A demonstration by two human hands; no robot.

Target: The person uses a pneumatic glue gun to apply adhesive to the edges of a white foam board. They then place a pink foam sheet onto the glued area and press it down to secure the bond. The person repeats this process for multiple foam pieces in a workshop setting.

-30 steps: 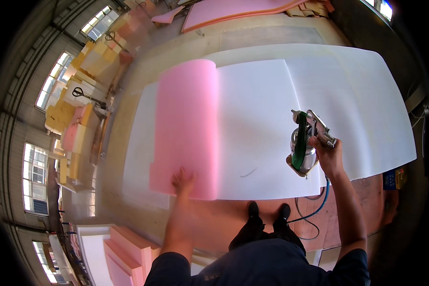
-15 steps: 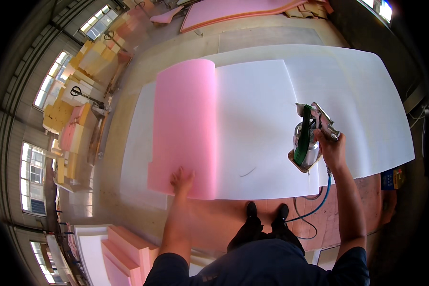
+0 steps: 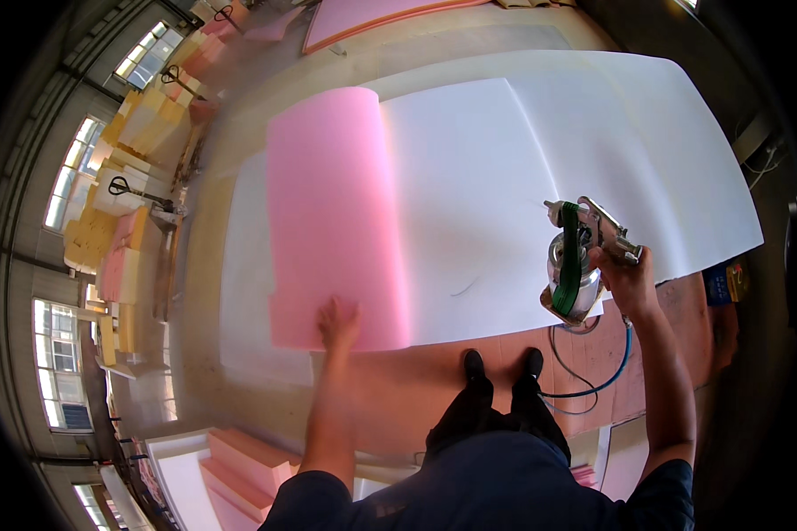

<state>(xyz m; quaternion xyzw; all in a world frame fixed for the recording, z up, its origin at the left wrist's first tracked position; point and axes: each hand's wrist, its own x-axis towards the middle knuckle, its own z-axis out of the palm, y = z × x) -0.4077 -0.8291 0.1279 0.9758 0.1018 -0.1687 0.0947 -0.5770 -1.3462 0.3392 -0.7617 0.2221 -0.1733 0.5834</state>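
Note:
My right hand is wrapped round the handle of a metal spray gun with a silver cup and green strapping. A blue hose hangs below it. The gun is held above the right edge of a white foam sheet, by the near corner, its nozzle pointing away to the left. A pink foam sheet is folded over to the left, its rounded bend running from near to far. On its near end rests my left hand, fingers stretched out and apart.
A larger white sheet lies beneath, reaching far right. Reddish-brown boards cover the floor at my feet. Stepped pink foam blocks stand near left; stacked yellow foam and a pallet jack handle are farther left.
The spray gun has come nearer to the sheet's near edge. My left hand stays at the pink foam's near end. The whole scene has shifted slightly up and left in view.

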